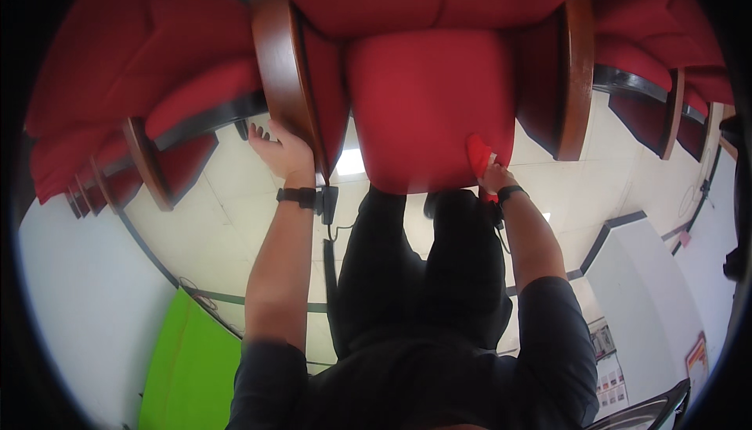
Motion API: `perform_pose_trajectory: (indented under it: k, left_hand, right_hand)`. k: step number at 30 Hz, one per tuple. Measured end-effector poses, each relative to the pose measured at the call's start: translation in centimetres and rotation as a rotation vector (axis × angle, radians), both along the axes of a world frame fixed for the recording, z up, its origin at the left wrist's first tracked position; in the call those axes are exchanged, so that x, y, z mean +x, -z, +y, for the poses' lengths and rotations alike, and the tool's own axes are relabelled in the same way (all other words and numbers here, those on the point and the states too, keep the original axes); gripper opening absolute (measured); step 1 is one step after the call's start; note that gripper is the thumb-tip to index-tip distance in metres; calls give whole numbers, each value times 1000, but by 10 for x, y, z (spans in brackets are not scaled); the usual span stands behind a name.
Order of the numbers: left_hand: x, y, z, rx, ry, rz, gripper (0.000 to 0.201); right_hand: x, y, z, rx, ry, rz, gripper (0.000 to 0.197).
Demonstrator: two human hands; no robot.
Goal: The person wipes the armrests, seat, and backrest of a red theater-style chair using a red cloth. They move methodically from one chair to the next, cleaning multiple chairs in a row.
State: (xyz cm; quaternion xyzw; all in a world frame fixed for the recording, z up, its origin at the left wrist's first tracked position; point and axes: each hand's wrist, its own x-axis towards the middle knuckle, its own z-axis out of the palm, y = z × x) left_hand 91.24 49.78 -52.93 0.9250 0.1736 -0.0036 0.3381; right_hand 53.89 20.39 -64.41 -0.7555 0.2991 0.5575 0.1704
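In front of me is a red upholstered seat (431, 109) between two wooden armrests. My right hand (497, 176) is closed around a bright red cloth (477, 153) at the seat's front right edge. The cloth lies against the seat, and a small whitish patch shows beside my fingers. My left hand (283, 153) is open, palm partly turned up and fingers apart, beside the front end of the left armrest (280, 62). It holds nothing. Both wrists wear dark bands, and a small black device (330, 204) with a cable hangs at the left one.
The right armrest (577, 77) bounds the seat on that side. More red chairs stand in a row to the left (196, 101) and right (634, 62). Pale floor tiles (215, 195) lie below. A green panel (192, 359) stands lower left, a white partition (642, 273) lower right.
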Motion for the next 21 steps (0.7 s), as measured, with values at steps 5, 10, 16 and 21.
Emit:
perform_pose_trajectory:
  k: [5,10,16,21]
  left_hand:
    - [0,-7,-2,30,53,6,61]
    - [-2,-17,-11,46,56,82,59]
    - [0,-21,-15,176,70,98,56]
    - [-1,-26,-16,76,34,151,56]
  right_hand:
    - [-2,-4,5,-49,76,8,70]
    - [-15,14,13,-96,117,78,90]
    - [54,-28,-24,190,172,48,66]
    - [166,-81,-57,98,109,-109,57]
